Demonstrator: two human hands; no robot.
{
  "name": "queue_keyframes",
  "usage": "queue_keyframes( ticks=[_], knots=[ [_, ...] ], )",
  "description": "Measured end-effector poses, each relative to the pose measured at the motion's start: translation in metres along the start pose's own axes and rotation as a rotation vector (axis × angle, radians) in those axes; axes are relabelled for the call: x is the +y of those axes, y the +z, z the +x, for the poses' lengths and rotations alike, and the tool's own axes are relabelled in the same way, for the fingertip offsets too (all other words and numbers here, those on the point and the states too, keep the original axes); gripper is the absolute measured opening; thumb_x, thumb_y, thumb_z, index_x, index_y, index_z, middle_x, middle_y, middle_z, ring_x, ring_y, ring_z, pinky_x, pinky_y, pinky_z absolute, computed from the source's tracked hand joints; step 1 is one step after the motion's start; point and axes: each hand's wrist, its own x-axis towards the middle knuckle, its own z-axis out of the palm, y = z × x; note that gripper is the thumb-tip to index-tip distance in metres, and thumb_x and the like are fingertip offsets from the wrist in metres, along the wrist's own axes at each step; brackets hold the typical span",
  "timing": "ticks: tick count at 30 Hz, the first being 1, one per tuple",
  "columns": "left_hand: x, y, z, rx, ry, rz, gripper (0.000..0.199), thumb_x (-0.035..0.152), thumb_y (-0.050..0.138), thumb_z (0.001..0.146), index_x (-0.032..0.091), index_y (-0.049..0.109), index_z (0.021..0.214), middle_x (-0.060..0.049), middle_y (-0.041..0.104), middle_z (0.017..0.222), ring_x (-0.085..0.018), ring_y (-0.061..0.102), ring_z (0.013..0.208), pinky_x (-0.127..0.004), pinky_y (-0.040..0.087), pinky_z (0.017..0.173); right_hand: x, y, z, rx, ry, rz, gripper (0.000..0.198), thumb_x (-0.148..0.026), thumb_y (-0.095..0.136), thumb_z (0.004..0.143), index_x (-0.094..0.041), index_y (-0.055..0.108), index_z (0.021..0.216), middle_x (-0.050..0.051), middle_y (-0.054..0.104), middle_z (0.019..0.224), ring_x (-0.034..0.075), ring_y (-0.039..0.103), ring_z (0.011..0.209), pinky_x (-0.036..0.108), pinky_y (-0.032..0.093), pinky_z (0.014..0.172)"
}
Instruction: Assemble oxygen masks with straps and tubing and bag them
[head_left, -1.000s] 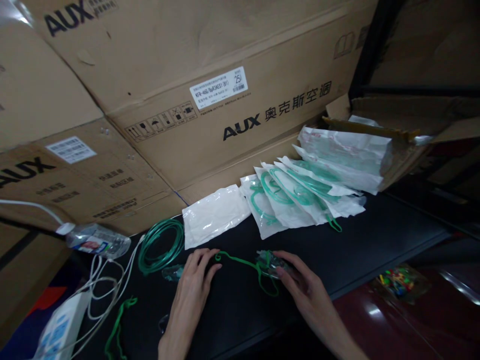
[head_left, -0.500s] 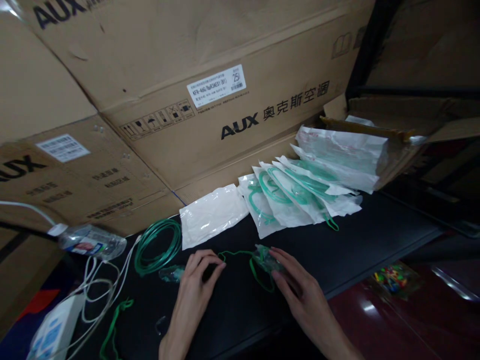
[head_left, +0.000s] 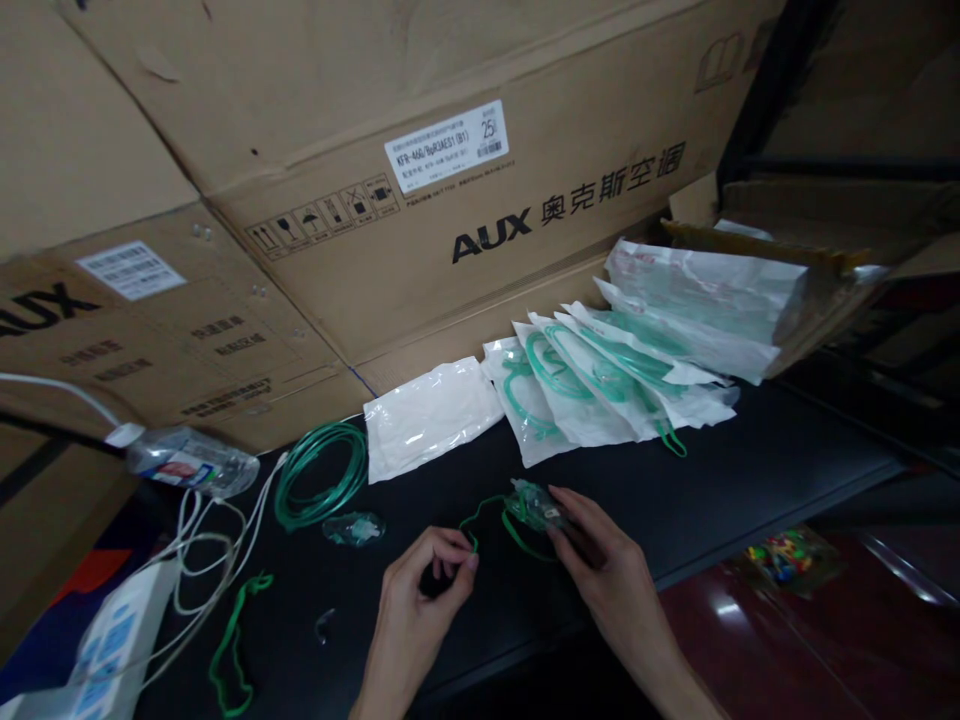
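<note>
Near the centre of the frame, the right hand point(head_left: 611, 555) holds a clear, green-tinted plastic mask point(head_left: 534, 505) just above or on the black desk point(head_left: 600, 625); which of the two cannot be told. Its fingers are narrowed on the mask's right edge. A thin green elastic cord point(head_left: 489, 500) runs leftward from the mask to the left hand point(head_left: 424, 600), at lower centre, whose thumb and forefinger pinch its end. Left of that hand lie a small clear plastic piece with a pale green part point(head_left: 354, 528), a coil of translucent green tubing point(head_left: 289, 490) and, at lower left, a loose green elastic strap point(head_left: 241, 598).
</note>
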Motion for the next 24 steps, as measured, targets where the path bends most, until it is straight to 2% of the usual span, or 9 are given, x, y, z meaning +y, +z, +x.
queue_keyframes(
  ticks=[4,7,9,14,16,20,22,24],
  knots=[
    [0.000,0.007,0.000,-0.085,-0.138,-0.135,0.018,0.040,0.068,0.091,0.023,0.072,0.089,-0.003,0.078,0.081,-0.020,0.071,0.077,-0.026,0.052,0.069,-0.004,0.003,0.009,0.031,0.039,0.052,0.026,-0.041,0.071,0.089,-0.021,0.082,0.102,0.014,0.075,0.117,0.031,0.072,0.109,0.041,0.061,0.094],
    [0.004,0.013,-0.004,-0.133,-0.177,-0.218,0.020,0.042,0.068,0.092,0.026,0.076,0.099,-0.003,0.082,0.091,-0.023,0.077,0.090,-0.029,0.056,0.082,-0.011,0.005,0.016,0.044,0.044,0.078,0.030,-0.048,0.070,0.089,-0.020,0.082,0.088,0.014,0.077,0.108,0.030,0.074,0.100,0.037,0.064,0.083],
    [0.012,0.015,-0.008,-0.130,-0.132,-0.187,0.019,0.041,0.068,0.093,0.028,0.080,0.100,-0.003,0.082,0.093,-0.023,0.077,0.090,-0.028,0.057,0.081,-0.016,0.006,0.019,0.052,0.047,0.084,0.030,-0.047,0.070,0.089,-0.020,0.081,0.087,0.014,0.077,0.105,0.029,0.074,0.097,0.036,0.063,0.079],
    [0.040,0.022,-0.014,-0.100,0.090,-0.011,0.014,0.029,0.066,0.096,0.026,0.080,0.097,-0.002,0.079,0.087,-0.019,0.072,0.079,-0.026,0.057,0.071,-0.022,0.011,0.020,0.043,0.054,0.068,0.024,-0.041,0.070,0.087,-0.019,0.080,0.088,0.010,0.076,0.094,0.026,0.072,0.087,0.033,0.059,0.075],
    [0.045,0.028,-0.014,-0.104,0.175,0.049,0.012,0.021,0.065,0.097,0.025,0.076,0.100,-0.001,0.079,0.095,-0.018,0.074,0.087,-0.028,0.058,0.082,-0.023,0.013,0.019,0.024,0.070,0.059,0.023,-0.039,0.069,0.087,-0.019,0.079,0.088,0.009,0.077,0.089,0.025,0.072,0.083,0.032,0.058,0.074],
    [0.039,0.040,-0.013,-0.081,0.276,0.190,0.021,0.011,0.060,0.097,0.026,0.070,0.107,-0.002,0.077,0.120,-0.021,0.075,0.106,-0.044,0.052,0.106,-0.031,0.013,0.017,-0.037,0.118,0.042,0.026,-0.041,0.066,0.091,-0.018,0.079,0.091,0.007,0.078,0.084,0.024,0.074,0.077,0.029,0.058,0.069],
    [0.035,0.040,-0.013,-0.053,0.284,0.227,0.022,0.010,0.059,0.097,0.026,0.068,0.109,-0.003,0.075,0.125,-0.022,0.074,0.108,-0.045,0.053,0.106,-0.036,0.011,0.016,-0.084,0.133,0.036,0.027,-0.041,0.065,0.092,-0.018,0.079,0.095,0.005,0.078,0.082,0.023,0.075,0.075,0.027,0.058,0.066],
    [0.033,0.037,-0.012,-0.035,0.287,0.220,0.023,0.010,0.059,0.098,0.027,0.067,0.110,-0.002,0.077,0.117,-0.021,0.075,0.102,-0.039,0.057,0.097,-0.040,0.008,0.015,-0.131,0.145,0.032,0.027,-0.040,0.064,0.094,-0.019,0.079,0.098,0.004,0.078,0.081,0.022,0.075,0.071,0.026,0.058,0.063]
  ],
)
